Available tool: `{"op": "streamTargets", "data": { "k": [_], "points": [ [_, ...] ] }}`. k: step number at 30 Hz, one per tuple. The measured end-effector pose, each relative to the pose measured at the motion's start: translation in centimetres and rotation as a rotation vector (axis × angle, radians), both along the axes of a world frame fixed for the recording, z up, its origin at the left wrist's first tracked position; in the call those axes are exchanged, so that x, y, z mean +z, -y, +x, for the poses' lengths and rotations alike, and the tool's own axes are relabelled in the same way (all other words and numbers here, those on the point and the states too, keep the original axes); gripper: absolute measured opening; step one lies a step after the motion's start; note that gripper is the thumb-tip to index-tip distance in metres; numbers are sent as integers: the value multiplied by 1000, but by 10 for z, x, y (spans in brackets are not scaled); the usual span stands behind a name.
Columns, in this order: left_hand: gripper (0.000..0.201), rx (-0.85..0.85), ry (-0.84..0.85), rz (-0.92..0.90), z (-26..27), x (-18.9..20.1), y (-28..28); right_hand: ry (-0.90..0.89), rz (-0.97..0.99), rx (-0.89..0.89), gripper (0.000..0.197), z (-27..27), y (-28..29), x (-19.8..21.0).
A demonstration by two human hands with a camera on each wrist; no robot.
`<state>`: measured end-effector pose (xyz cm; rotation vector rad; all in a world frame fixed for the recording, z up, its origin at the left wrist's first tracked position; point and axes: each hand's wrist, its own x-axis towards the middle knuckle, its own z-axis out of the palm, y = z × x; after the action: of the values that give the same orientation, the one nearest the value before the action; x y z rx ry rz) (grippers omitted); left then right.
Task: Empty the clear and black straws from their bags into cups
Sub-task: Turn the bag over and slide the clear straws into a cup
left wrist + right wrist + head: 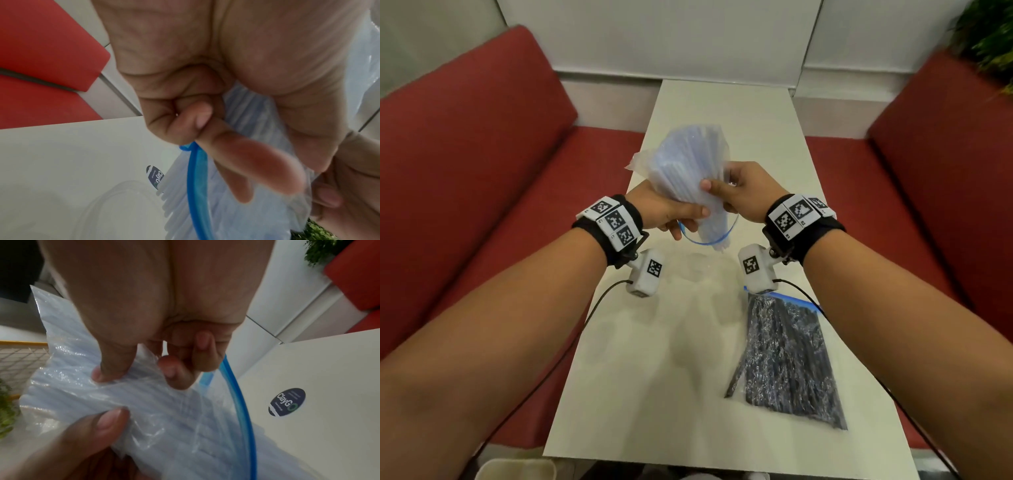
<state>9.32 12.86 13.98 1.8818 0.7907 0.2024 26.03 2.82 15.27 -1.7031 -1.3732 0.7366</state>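
Observation:
A zip bag of clear straws [688, 164] is held up over the middle of the white table [654, 394], its blue-rimmed mouth [709, 241] tilted down towards me. Straw ends [170, 203] poke out of the open mouth. My left hand [688, 222] grips the bag near the mouth, thumb on top. My right hand [722, 195] pinches the bag's right side, thumb pressed on the plastic [164, 410]. A clear cup's rim [107, 199] shows just below the mouth. The bag of black straws [787, 356] lies flat on the table's right side, untouched.
Red bench seats [482, 171] flank the narrow table on both sides, and a white wall closes its far end. A dark round sticker [286, 401] sits on the tabletop. A green plant [986, 37] stands at the upper right. Black cables hang from both wrists.

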Motion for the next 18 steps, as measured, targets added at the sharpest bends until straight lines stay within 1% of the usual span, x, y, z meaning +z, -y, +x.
{"op": "streamTargets", "data": {
  "k": [1,4,6,13,18],
  "points": [
    [35,5,-12,3,0,-3,-3,-4,-9,-6,37,-1,-4,-4],
    [37,24,-28,5,0,-10,-13,-68,-18,-1,20,-4,-12,-11],
    [40,35,-31,14,-1,-12,-19,-92,-6,-14,19,-7,-15,-12],
    [41,56,-30,49,-1,-6,-24,-162,88,-8,12,-7,-20,-12],
    [38,49,-48,56,0,-6,-20,-191,109,-7,15,-4,-18,-22]
  ]
}}
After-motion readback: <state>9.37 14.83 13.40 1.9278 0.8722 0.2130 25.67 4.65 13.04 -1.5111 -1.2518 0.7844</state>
